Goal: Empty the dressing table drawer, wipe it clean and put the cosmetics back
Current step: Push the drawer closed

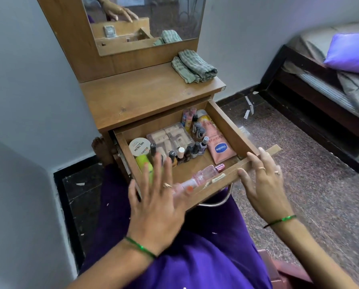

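The wooden drawer (226,119) of the dressing table stands pulled out and full of cosmetics. Inside lie a pink Vaseline tube (218,144), a clear case of small items (170,136), several nail polish bottles (193,150), a round white nail polish remover tub (139,147), a yellow-green bottle (144,163) and a pink spray bottle (203,176). My left hand (155,197) hovers with fingers spread over the drawer's near left corner, holding nothing. My right hand (262,180) holds the drawer's front right edge, thumb on the front panel.
A folded green striped cloth (195,66) lies on the table top (137,97) below the mirror (145,19). A bed with a purple pillow (351,51) stands at the right. White wall lies to the left, speckled floor to the right. My purple-clad lap is beneath the drawer.
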Motion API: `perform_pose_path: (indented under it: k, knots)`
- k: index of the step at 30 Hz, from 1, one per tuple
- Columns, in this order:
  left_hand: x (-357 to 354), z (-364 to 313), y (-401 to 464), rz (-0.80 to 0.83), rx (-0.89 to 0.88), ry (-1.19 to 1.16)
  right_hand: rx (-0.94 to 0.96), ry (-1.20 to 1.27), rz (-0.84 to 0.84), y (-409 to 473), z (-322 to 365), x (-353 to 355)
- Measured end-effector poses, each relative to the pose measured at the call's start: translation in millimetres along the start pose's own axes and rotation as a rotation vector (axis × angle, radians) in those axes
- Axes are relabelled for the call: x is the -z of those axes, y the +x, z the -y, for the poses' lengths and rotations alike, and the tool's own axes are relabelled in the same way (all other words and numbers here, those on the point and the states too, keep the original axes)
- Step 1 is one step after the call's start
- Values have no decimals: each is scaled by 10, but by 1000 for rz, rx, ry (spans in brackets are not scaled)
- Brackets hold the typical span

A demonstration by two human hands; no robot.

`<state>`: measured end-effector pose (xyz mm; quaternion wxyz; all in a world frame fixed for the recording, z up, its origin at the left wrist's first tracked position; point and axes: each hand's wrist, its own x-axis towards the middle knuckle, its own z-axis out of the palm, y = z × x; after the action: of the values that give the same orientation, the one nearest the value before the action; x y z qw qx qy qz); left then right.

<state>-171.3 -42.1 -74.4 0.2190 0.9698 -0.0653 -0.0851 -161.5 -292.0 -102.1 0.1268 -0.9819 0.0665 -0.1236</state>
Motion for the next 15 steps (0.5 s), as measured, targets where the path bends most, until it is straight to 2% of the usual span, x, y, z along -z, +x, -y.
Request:
perform_pose_path:
  k: [3, 6, 15]
  knots:
    - [-174, -79, -193, -47, -169, 219, -62, 88, -47, -117, 33, -210]
    - [-264, -32, -176, -80, -247, 307, -58, 101, -104, -143, 42, -339]
    - [-284, 35, 2, -207, -226, 403, -55, 246, -143, -6, 90, -504]
